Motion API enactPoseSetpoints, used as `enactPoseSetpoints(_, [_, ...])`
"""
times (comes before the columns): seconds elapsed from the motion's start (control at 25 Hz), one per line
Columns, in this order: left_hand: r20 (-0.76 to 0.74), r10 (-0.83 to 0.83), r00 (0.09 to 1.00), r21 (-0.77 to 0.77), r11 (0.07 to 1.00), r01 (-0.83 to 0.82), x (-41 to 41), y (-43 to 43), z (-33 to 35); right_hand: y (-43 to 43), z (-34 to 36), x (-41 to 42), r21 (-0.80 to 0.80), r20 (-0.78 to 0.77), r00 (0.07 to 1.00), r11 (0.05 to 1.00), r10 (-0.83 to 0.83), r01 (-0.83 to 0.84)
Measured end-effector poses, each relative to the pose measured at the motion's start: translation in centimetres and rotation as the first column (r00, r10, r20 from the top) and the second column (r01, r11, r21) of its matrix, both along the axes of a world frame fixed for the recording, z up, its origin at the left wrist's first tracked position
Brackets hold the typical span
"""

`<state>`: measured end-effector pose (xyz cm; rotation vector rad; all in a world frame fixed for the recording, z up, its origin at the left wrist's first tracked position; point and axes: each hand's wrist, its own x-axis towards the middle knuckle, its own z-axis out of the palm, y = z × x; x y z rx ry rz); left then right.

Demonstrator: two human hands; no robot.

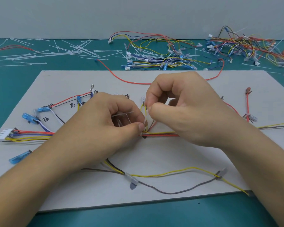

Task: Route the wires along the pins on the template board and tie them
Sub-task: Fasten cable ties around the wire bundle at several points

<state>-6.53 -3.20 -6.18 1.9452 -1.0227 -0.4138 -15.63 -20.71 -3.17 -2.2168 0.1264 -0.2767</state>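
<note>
A grey template board (170, 153) lies on the green mat, with a bundle of red, yellow, blue and white wires (161, 134) running across its middle. My left hand (105, 122) pinches a translucent cable tie (145, 121) at the bundle, spare ties curled in its palm. My right hand (184, 108) pinches the tie's upper end just above, beside a yellow wire loop (142, 110). A white connector (4, 135) ends the wires at the left. Yellow and grey wires (170, 173) lie loose on the board's near part.
Loose white cable ties (56, 51) are scattered at the back left. Piles of spare wire harnesses (162, 53) lie at the back centre and right. A red wire (129, 81) crosses the board's far edge. Blue terminals (29, 117) sit at the left.
</note>
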Motion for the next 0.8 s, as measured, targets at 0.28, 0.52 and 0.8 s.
enactPoseSetpoints(0.28, [0.031,0.012,0.999,0.05,0.999,-0.013,-0.21,0.02,0.39,-0.09,-0.11,0.07,-0.008,0.107,0.994,1.0,-0.002,0.003])
enactPoseSetpoints(0.52, [0.05,0.04,0.998,0.075,0.996,-0.044,-0.46,-0.16,0.53,-0.17,-0.29,0.0,-0.035,0.183,0.983,0.999,-0.017,0.024])
enactPoseSetpoints(0.8, [0.081,0.056,0.995,0.094,0.994,-0.064,-0.64,-0.18,0.5,0.19,-0.59,0.17,0.038,0.192,0.979,0.997,-0.071,0.065])
